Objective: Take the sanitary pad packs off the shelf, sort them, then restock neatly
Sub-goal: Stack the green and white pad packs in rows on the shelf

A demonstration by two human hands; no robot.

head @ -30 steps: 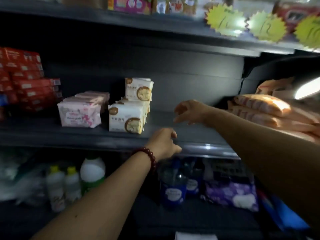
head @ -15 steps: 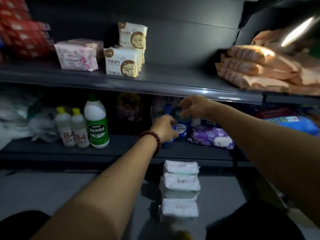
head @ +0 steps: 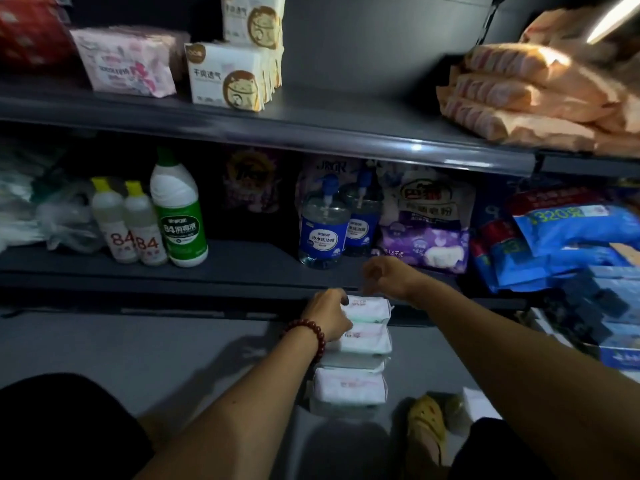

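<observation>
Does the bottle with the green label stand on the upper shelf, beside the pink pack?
No, the bottle with the green label stands on the lower shelf, right beside two yellow-capped bottles.

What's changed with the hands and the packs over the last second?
Both hands dropped from the upper shelf to the floor. The left hand now curls its fingers over the farthest white pack; the right hand hovers just above it, holding nothing. The other white packs and the cream packs on the shelf stayed put.
</observation>
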